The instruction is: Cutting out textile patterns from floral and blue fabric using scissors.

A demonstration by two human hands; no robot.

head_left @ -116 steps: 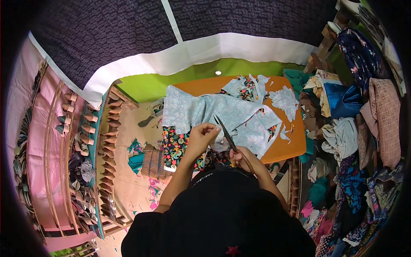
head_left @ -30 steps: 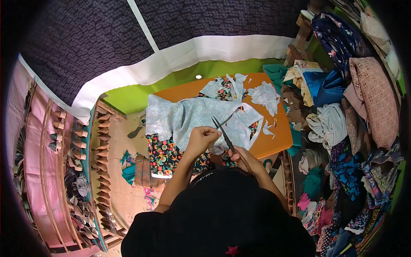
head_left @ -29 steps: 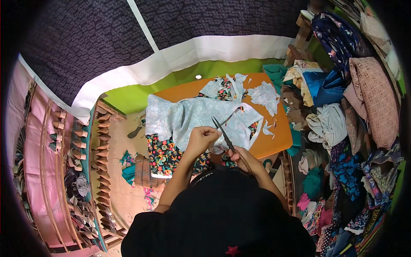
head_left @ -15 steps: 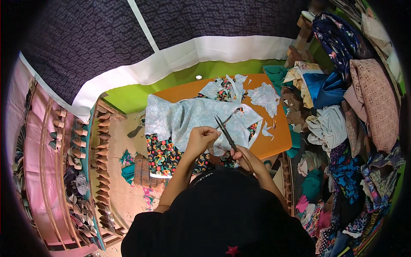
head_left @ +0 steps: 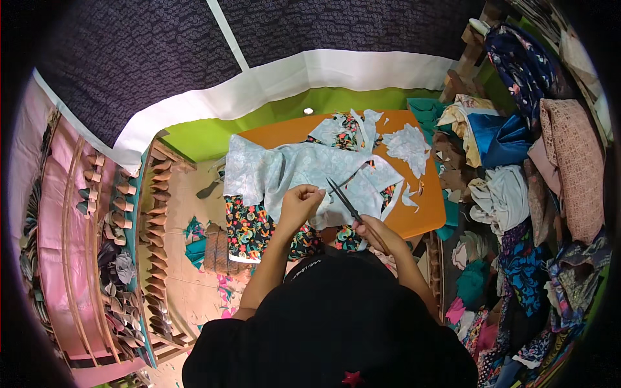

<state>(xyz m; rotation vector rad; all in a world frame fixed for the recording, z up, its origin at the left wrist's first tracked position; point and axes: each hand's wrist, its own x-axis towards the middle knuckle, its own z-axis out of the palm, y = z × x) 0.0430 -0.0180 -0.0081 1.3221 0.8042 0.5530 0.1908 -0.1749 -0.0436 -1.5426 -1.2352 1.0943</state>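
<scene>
Over the cloth my left hand (head_left: 299, 205) is closed, thumb and fingertips pinched together. Whatever lies between them is too small to make out. My right hand (head_left: 377, 233) grips dark metal scissors (head_left: 350, 205) by the handles, their blades pointing up and left, just right of my left fingertips. Beneath both hands a patterned cloth (head_left: 294, 165) is spread with its pale underside up. Its printed side, black with colourful figures (head_left: 249, 226), shows along the near left edge. A narrow dark strip (head_left: 349, 174) lies on the pale side beyond the blades.
The orange table (head_left: 420, 216) carries pale fabric scraps (head_left: 407, 149) at its far right. Heaped fabrics (head_left: 498, 197) crowd the right side. Racks of wooden shoe-shaped forms (head_left: 157, 229) stand at left. A dark patterned cloth with a white border (head_left: 343, 70) hangs beyond the table.
My left hand has drawn a little to the left, away from the scissors. The right hand still holds the scissors in nearly the same place. The whole view has shifted slightly.
</scene>
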